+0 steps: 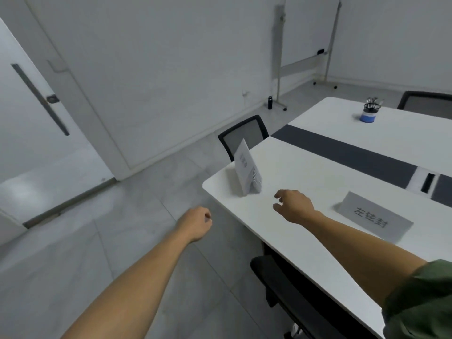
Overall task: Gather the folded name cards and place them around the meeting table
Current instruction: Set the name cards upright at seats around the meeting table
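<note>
A stack of several folded white name cards (247, 170) stands nested upright near the corner of the white meeting table (315, 167). One folded name card (375, 217) with dark printed characters stands alone near the table's front edge, to the right. My right hand (294, 206) hovers over the table just right of the stack, fingers apart and curled, holding nothing. My left hand (197, 222) hangs over the floor beside the table's corner, fingers loosely curled, empty.
A black mesh chair (242, 135) stands at the table's end behind the stack, another chair (276, 277) is tucked under the front edge. A blue pen cup (369, 113) sits far on the table. A dark strip (342, 152) runs along its middle. Door (36, 118) at left.
</note>
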